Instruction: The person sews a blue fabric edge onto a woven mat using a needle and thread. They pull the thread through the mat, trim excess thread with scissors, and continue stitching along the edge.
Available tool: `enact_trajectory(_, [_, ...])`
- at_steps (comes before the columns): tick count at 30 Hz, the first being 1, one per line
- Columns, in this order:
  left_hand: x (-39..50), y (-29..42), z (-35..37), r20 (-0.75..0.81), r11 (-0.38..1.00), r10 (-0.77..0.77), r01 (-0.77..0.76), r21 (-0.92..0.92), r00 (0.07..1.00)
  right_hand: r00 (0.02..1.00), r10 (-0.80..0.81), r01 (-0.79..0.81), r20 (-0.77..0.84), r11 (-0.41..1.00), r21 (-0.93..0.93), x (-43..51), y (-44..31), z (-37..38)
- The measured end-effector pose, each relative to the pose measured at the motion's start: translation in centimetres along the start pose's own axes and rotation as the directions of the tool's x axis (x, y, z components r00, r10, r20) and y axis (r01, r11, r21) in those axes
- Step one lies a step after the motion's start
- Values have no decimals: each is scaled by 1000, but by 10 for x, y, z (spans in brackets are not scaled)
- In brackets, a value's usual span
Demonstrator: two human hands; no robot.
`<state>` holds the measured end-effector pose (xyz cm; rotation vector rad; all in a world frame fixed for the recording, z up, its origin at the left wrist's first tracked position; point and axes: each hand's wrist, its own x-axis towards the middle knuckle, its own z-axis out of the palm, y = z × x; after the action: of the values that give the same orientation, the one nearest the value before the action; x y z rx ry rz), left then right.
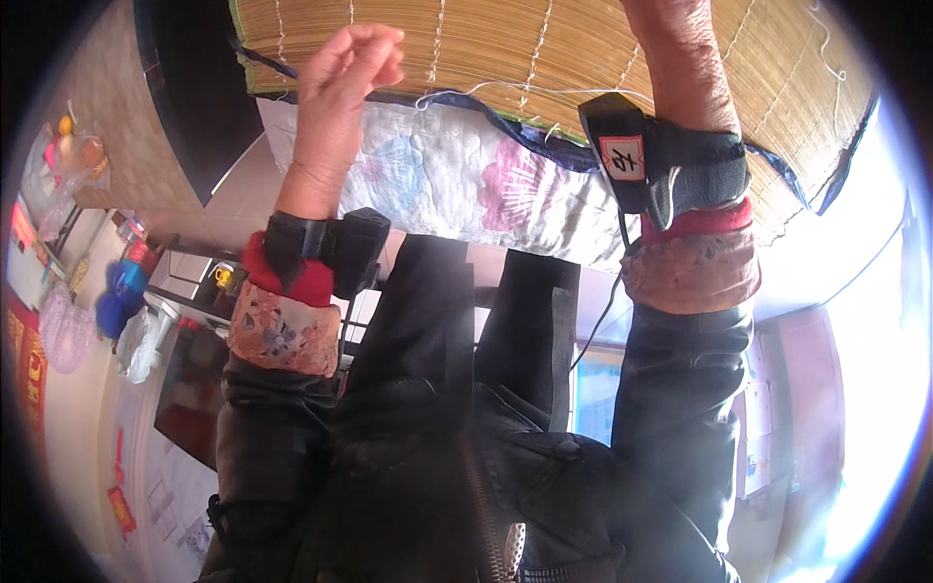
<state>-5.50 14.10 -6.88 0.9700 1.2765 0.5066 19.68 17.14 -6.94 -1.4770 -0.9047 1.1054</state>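
My left hand [342, 69] is raised over the left part of a straw mat [496, 44], fingers curled in and thumb against them. Whether anything thin sits between those fingers cannot be seen. Only the wrist and forearm [689, 80] of my right arm show; that hand lies beyond the top edge of the view. Rows of pale stitching cross the mat. Dark blue binding [503, 138] hangs loose along its near edge. A white thread [539, 86] runs from that edge towards my right forearm. Under the mat lies a white cloth [452, 175] with blue and pink flowers.
Black wrist devices [357, 251] are strapped to both forearms, and a cable [601, 313] trails from the right one. A black panel [193, 87] stands left of the mat. Plastic bags [138, 342] and household items lie far left. Bright light washes out the right side.
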Motion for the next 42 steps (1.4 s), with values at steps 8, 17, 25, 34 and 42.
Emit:
enact_trajectory(8, [2, -13, 40, 95, 925, 196, -216, 311, 976, 931, 213, -199, 296, 977, -79, -29, -20, 1])
enact_trajectory(17, [-9, -41, 46, 258, 498, 264, -360, 789, 929, 980, 179, -197, -81, 892, -406, -45, 7, -14])
enact_trajectory(25, [-12, -19, 27, 148, 1000, 7, -8, 5, 989, 948, 116, -223, -297, 908, -356, -84, 12, -19])
enact_trajectory(34, [-13, -6, -13, 78, 699, 187, -189, 689, 979, 939, -216, 10, -268, 796, -606, -94, 41, -17])
enact_trajectory(42, [-21, -13, -19, 167, 336, 65, -179, 925, 984, 894, -445, 237, -53, 570, -787, -78, 64, -6])
